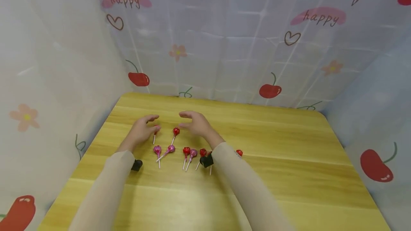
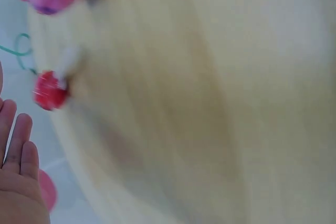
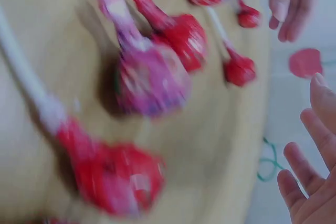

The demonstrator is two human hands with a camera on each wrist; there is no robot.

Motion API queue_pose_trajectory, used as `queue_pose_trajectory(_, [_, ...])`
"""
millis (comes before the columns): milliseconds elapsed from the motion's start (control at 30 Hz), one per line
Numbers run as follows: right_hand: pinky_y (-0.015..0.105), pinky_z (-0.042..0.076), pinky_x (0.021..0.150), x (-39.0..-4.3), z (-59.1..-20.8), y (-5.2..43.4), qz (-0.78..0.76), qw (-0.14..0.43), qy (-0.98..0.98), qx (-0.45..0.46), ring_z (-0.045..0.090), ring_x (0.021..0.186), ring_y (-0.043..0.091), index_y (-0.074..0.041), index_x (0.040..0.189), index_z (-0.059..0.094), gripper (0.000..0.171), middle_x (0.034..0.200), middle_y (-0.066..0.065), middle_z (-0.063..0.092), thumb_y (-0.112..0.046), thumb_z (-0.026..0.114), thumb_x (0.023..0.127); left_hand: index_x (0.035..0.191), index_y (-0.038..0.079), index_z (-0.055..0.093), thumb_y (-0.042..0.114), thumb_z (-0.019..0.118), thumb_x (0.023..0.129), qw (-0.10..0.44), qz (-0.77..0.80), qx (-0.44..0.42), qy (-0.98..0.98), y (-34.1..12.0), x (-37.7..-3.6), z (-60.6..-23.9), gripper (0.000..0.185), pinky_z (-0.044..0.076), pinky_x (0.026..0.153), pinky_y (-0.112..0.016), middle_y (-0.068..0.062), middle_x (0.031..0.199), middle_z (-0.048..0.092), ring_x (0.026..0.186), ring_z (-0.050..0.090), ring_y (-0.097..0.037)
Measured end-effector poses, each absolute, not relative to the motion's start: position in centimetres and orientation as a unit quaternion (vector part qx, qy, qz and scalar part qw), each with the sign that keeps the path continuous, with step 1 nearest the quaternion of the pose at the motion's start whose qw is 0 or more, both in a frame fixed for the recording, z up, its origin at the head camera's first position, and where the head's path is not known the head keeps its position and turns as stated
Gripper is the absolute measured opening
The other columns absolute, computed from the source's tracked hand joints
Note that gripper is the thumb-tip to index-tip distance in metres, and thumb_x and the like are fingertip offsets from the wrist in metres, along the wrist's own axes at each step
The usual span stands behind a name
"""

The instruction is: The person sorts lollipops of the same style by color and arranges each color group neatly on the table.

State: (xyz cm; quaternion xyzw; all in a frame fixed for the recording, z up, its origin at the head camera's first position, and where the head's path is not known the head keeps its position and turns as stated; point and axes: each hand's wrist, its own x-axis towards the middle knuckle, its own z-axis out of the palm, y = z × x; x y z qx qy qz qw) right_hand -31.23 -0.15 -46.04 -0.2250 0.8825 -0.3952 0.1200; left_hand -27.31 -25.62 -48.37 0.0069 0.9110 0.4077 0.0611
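My left hand (image 1: 138, 132) hovers with loosely bent fingers beside a red-wrapped lollipop (image 1: 154, 138), whose head it partly covers. Across from it, my right hand (image 1: 197, 124) has its thumb and fingers spread, just right of another red lollipop (image 1: 176, 131). Nothing shows in either palm. In the right wrist view, the right hand's fingers (image 3: 310, 182) are apart, and the left hand (image 3: 298, 3) appears at the top. Below the hands lie two pink lollipops (image 1: 157, 149) with crossed sticks, then a red one (image 1: 186, 150) beside a pink one (image 1: 193, 153).
More red lollipops (image 1: 203, 152) lie beneath the right wrist, partly hidden by its black camera (image 1: 207, 160). One red head (image 1: 239, 152) shows past the right sleeve. A wood-grain table (image 1: 289, 159) bears everything, with a printed curtain (image 1: 224, 56) around its back and sides.
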Motion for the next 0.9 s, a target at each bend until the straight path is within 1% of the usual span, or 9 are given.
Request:
queue_pose_trajectory(133, [0.044, 0.037, 0.117, -31.5, -45.1, 2.6, -0.428, 0.085, 0.876, -0.206, 0.048, 0.138, 0.020, -0.020, 0.141, 0.055, 0.049, 0.144, -0.004, 0.057, -0.031, 0.067, 0.095, 0.147, 0.018, 0.049, 0.030, 0.065, 0.097, 0.045, 0.417, 0.027, 0.907, -24.5, -27.3, -47.2, 0.054, 0.029, 0.117, -0.060, -0.014, 0.150, 0.048, 0.144, 0.033, -0.041])
queue_pose_trajectory(200, [0.045, 0.037, 0.116, -31.4, -44.7, 3.9, -0.441, 0.072, 0.873, -0.196, 0.048, 0.138, 0.019, -0.021, 0.140, 0.056, 0.047, 0.143, -0.004, 0.058, -0.030, 0.067, 0.095, 0.146, 0.016, 0.050, 0.028, 0.066, 0.097, 0.042, 0.418, 0.044, 0.907, -23.8, -27.1, -46.5, 0.053, 0.031, 0.116, -0.059, -0.014, 0.148, 0.050, 0.143, 0.035, -0.041])
queue_pose_trajectory(300, [0.046, 0.036, 0.117, -30.8, -44.3, 5.7, -0.447, 0.061, 0.872, -0.190, 0.048, 0.138, 0.019, -0.022, 0.140, 0.056, 0.047, 0.143, -0.004, 0.058, -0.031, 0.067, 0.095, 0.144, 0.014, 0.052, 0.026, 0.067, 0.096, 0.054, 0.417, 0.068, 0.905, -22.3, -26.6, -45.6, 0.051, 0.035, 0.114, -0.058, -0.015, 0.144, 0.054, 0.139, 0.040, -0.041])
queue_pose_trajectory(467, [0.049, 0.037, 0.116, -29.1, -44.5, 7.9, -0.425, 0.078, 0.880, -0.196, 0.046, 0.140, 0.022, -0.019, 0.141, 0.056, 0.050, 0.143, -0.005, 0.057, -0.035, 0.067, 0.095, 0.142, 0.012, 0.054, 0.023, 0.069, 0.095, 0.105, 0.387, 0.127, 0.907, -18.6, -25.2, -44.8, 0.051, 0.040, 0.110, -0.058, -0.014, 0.142, 0.056, 0.135, 0.047, -0.039])
queue_pose_trajectory(533, [0.050, 0.037, 0.115, -28.2, -44.8, 8.4, -0.406, 0.088, 0.887, -0.202, 0.047, 0.139, 0.023, -0.018, 0.141, 0.057, 0.051, 0.143, -0.004, 0.057, -0.035, 0.068, 0.094, 0.141, 0.012, 0.055, 0.022, 0.070, 0.094, 0.125, 0.374, 0.147, 0.907, -17.2, -24.6, -44.7, 0.051, 0.042, 0.109, -0.057, -0.012, 0.142, 0.057, 0.134, 0.049, -0.037])
queue_pose_trajectory(700, [0.047, 0.042, 0.112, -26.0, -46.0, 8.7, -0.344, 0.114, 0.901, -0.237, 0.051, 0.135, 0.024, -0.014, 0.140, 0.058, 0.053, 0.143, 0.000, 0.058, -0.032, 0.072, 0.092, 0.136, 0.009, 0.060, 0.020, 0.074, 0.090, 0.139, 0.335, 0.180, 0.914, -14.9, -23.7, -45.4, 0.049, 0.048, 0.104, -0.049, -0.007, 0.138, 0.061, 0.127, 0.056, -0.031])
queue_pose_trajectory(900, [0.045, 0.047, 0.107, -24.6, -47.1, 8.7, -0.302, 0.134, 0.907, -0.260, 0.057, 0.129, 0.023, -0.014, 0.137, 0.061, 0.052, 0.136, 0.003, 0.064, -0.033, 0.074, 0.090, 0.127, 0.006, 0.066, 0.022, 0.078, 0.087, 0.146, 0.301, 0.176, 0.926, -14.3, -23.3, -46.1, 0.045, 0.051, 0.100, -0.045, -0.009, 0.128, 0.067, 0.118, 0.061, -0.028])
